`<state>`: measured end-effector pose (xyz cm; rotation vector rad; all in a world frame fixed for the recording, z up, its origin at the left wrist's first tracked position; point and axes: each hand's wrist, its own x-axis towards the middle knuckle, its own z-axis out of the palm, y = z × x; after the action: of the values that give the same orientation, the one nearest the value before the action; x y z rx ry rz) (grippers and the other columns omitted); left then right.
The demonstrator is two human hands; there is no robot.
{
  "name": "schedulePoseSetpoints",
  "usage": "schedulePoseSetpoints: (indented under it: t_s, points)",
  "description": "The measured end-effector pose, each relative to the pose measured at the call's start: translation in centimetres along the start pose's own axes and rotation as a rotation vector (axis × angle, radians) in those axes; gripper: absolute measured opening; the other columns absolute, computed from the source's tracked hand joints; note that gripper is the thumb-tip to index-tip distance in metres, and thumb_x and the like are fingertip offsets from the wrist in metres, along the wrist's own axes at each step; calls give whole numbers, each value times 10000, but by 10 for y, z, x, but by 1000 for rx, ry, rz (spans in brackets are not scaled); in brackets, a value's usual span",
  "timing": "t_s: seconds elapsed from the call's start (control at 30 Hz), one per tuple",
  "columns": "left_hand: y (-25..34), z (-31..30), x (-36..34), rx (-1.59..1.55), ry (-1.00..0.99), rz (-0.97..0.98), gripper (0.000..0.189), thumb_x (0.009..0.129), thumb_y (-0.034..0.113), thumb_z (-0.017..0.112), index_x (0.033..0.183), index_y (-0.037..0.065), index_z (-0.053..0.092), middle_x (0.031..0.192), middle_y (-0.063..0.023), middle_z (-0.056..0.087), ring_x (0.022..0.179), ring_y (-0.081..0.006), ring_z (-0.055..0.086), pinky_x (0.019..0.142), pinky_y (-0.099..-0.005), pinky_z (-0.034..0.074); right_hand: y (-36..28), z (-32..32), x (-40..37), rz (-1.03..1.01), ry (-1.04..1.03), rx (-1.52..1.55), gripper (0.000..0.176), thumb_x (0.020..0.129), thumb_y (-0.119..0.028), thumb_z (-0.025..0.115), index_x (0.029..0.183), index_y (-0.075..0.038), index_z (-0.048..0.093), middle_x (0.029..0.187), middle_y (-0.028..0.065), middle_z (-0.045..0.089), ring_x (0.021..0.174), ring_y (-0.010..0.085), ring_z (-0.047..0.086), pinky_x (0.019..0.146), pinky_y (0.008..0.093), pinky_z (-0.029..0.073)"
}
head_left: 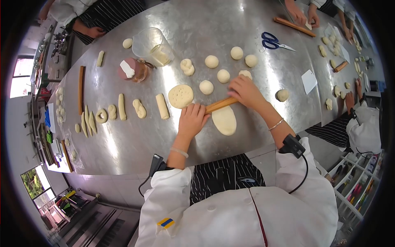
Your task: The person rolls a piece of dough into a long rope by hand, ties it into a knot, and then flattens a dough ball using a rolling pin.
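A wooden rolling pin [221,105] lies across the upper end of an oval sheet of dough [225,122]. My left hand [192,119] is closed over the pin's left end, and my right hand [247,92] grips its right end. Just above my left hand is a flat round of dough [181,96] dotted with holes. A piece of dough [245,74] shows partly behind my right hand. Several dough balls, among them one ball [206,87], sit beyond the pin. Left of my left hand stands a dough roll [162,106].
Shaped dough pieces, including a ring [101,115] and a knot [139,108], line the left side. A clear pitcher [153,47], a pinkish jar [132,70] and scissors [271,41] are farther back. Other people's hands [302,16] work at the far right around another rolling pin [294,26].
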<state>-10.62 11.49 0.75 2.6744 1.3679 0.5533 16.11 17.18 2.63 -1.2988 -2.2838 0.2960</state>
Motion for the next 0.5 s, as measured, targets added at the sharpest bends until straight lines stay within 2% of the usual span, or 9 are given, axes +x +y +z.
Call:
schedulePoseSetpoints:
  t_s: [0.03,0.17,0.23,0.33,0.5]
  points:
    - [-2,5,-6,36,-44,2,421,746,270,727,1093,65,605,1020,-56,573,934,-229,543,802,-375,420,-3,-7,-8,-61,-220,25,163,785,-133,681,911,-85,588,962,43,586,958,253,536,834,388,429]
    - [-6,3,-2,7,-66,1,401,763,219,711,1112,53,605,1007,-62,584,927,-238,546,804,-374,427,-8,-8,-24,-152,-314,-87,185,799,-154,679,958,-96,604,990,32,593,1019,240,527,880,384,417]
    - [-8,-7,10,-70,-44,-50,387,779,174,689,1130,37,602,995,-70,603,936,-250,549,813,-377,423,-11,-9,-17,-18,-373,-99,250,807,-161,677,1039,-98,611,1033,28,594,1048,236,518,917,374,400]
    - [-6,-35,23,-105,6,-84,372,791,153,672,1135,32,600,989,-79,617,941,-262,550,820,-383,416,-19,-26,-6,93,-323,8,315,793,-143,684,1094,-88,604,1042,46,589,1043,255,512,925,387,389]
    - [13,-49,1,-200,-75,-90,346,810,141,652,1137,42,601,999,-81,617,939,-264,549,822,-383,411,-41,-33,-47,53,-245,-26,324,802,-141,675,1115,-89,608,1040,45,583,1054,250,509,941,405,367]
